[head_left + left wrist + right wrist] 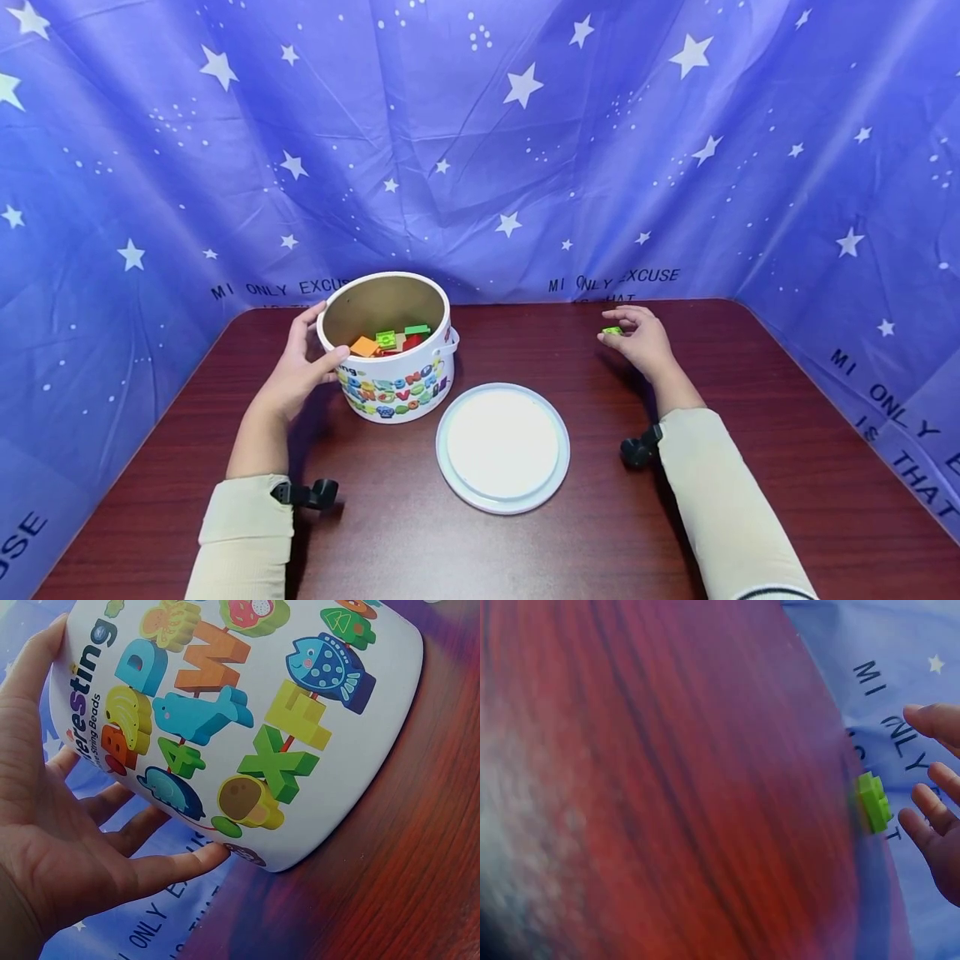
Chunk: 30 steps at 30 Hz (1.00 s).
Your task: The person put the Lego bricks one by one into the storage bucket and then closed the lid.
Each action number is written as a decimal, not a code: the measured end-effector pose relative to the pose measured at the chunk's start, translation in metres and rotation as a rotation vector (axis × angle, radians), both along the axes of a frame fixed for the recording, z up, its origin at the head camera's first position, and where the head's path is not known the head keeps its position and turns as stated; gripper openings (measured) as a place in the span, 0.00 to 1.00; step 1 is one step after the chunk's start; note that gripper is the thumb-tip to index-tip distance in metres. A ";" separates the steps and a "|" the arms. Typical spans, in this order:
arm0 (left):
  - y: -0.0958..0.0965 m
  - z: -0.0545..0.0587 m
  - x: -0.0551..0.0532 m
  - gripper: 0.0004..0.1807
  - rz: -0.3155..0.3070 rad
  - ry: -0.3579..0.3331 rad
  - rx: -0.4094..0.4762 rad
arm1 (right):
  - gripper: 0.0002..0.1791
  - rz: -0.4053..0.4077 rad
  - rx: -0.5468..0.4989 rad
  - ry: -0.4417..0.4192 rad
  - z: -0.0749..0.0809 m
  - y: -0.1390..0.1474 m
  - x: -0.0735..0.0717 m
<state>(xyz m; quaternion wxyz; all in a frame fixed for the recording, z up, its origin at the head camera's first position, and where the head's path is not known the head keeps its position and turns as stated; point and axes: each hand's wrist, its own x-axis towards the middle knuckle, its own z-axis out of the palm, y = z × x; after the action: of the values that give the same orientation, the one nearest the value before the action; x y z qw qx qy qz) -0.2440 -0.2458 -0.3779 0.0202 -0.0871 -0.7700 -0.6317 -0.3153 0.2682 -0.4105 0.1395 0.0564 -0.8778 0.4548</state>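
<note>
A white bucket (397, 392) printed with colourful letters and pictures stands left of centre. Inside lie several toy building blocks (386, 339) in orange, green and red. My left hand (296, 371) grips the bucket's left side, thumb at the rim; in the left wrist view its fingers (187, 862) spread along the printed wall. Far to the right, my right hand (637, 337) is around a small lime-green building block (612, 331) near the table's back edge. The right wrist view shows this block (872, 802) apart from the loosely spread fingers (930, 806).
A round white lid (502, 446) lies flat on the dark red wooden table (405, 525), in front of the bucket and between the arms. Blue cloth (450, 125) with white stars hangs behind and beside the table. The bucket's handle (452, 342) sits at its right side.
</note>
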 end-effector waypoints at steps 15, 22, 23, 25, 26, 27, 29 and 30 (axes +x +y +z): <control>0.001 0.000 0.001 0.43 0.005 0.002 -0.002 | 0.21 -0.007 0.163 -0.062 -0.016 0.012 -0.011; -0.002 -0.002 0.000 0.43 0.008 0.005 -0.004 | 0.21 -0.022 0.246 -0.122 -0.018 0.014 -0.016; -0.002 -0.001 0.000 0.43 0.009 0.005 -0.004 | 0.21 -0.021 0.250 -0.123 -0.017 0.014 -0.017; -0.002 -0.001 0.000 0.43 0.007 0.006 -0.003 | 0.21 -0.021 0.256 -0.125 -0.017 0.014 -0.017; -0.001 -0.001 0.000 0.43 0.007 0.006 -0.002 | 0.21 -0.022 0.260 -0.123 -0.017 0.015 -0.018; -0.001 -0.001 0.000 0.43 0.007 0.007 -0.003 | 0.21 -0.022 0.258 -0.124 -0.017 0.015 -0.018; -0.001 0.000 -0.001 0.43 0.009 0.008 -0.003 | 0.21 -0.019 0.255 -0.115 -0.016 0.016 -0.018; -0.001 0.000 0.000 0.43 0.008 0.009 -0.002 | 0.21 -0.015 0.255 -0.107 -0.016 0.016 -0.019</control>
<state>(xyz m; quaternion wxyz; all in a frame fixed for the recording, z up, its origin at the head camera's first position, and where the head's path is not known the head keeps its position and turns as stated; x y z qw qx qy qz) -0.2444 -0.2468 -0.3779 0.0261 -0.0865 -0.7709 -0.6306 -0.3340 0.2842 -0.4266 0.0875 0.0429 -0.9350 0.3409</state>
